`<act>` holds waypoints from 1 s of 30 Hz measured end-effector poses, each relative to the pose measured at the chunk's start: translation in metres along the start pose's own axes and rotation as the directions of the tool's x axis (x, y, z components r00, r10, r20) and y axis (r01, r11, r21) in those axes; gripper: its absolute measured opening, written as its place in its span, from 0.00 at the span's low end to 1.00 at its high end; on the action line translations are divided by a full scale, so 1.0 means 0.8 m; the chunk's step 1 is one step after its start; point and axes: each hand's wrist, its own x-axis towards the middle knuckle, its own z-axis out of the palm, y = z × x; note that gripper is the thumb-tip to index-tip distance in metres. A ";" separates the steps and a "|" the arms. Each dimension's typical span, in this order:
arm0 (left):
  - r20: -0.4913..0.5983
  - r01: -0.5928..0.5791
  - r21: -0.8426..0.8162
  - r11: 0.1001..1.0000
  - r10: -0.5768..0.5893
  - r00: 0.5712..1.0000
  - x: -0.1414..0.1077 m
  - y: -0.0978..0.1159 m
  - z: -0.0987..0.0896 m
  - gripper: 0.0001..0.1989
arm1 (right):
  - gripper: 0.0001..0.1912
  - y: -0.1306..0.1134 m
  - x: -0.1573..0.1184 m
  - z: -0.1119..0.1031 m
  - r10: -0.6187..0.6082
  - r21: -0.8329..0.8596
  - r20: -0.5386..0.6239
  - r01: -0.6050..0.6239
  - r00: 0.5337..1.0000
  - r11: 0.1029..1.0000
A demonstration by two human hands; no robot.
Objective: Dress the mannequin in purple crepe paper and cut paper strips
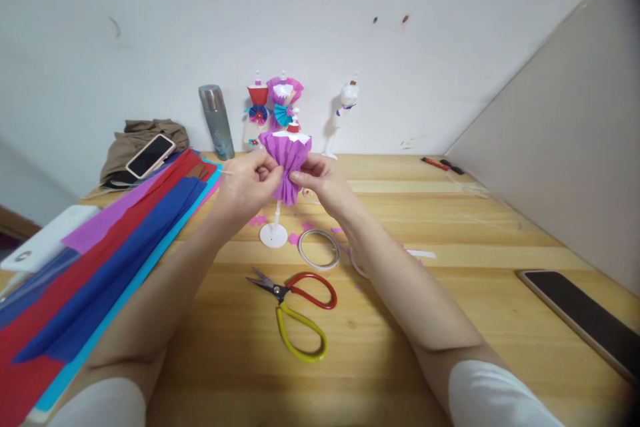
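Observation:
A small white dress form on a round white base (273, 235) stands upright near the table's middle, wrapped in pleated purple paper (286, 153). My left hand (253, 180) pinches the paper's left side at the waist. On the right side of the same waist, my right hand (323, 181) grips the paper between thumb and fingers. Open scissors (280, 292) with one red and one yellow handle lie in front of the base. Beside the base are a roll of tape (319, 249) and small pink paper pieces (294, 239).
Colored paper sheets (115, 267) cover the left side, near a phone (150, 155) on brown cloth (131, 139). A bottle (217, 121) and decorated forms (258, 97) stand by the wall. Another phone (580, 310) lies at right; a red marker (435, 163) lies at back right.

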 end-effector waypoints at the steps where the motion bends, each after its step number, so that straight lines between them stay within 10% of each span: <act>1: 0.023 0.004 -0.007 1.000 -0.004 1.000 0.002 0.000 -0.004 0.08 | 0.16 0.000 0.000 0.000 0.001 -0.004 -0.012 -0.001 1.000 1.000; 9: 0.292 0.017 0.063 0.998 -0.035 0.956 0.013 -0.032 -0.025 0.10 | 0.14 0.007 0.004 -0.006 -0.007 -0.028 -0.077 0.005 0.997 1.000; 16: 0.303 0.069 0.249 0.966 -0.146 0.942 0.007 -0.021 -0.011 0.11 | 0.15 0.007 0.004 -0.006 -0.025 -0.011 -0.143 0.023 0.989 1.000; 21: 0.604 0.378 0.139 0.915 -0.381 0.700 0.011 -0.037 -0.008 0.18 | 0.14 0.002 0.004 -0.007 -0.059 0.000 -0.193 0.060 0.979 0.998; 23: 0.672 0.566 -0.029 0.824 -0.403 0.621 0.012 -0.043 -0.003 0.16 | 0.15 0.000 0.005 -0.011 -0.074 -0.010 -0.219 0.074 0.973 0.997; 30: 0.705 0.789 -0.552 0.269 -0.355 0.614 0.002 -0.027 0.024 0.17 | 0.16 -0.004 0.007 -0.018 -0.126 -0.020 -0.283 0.125 0.951 0.992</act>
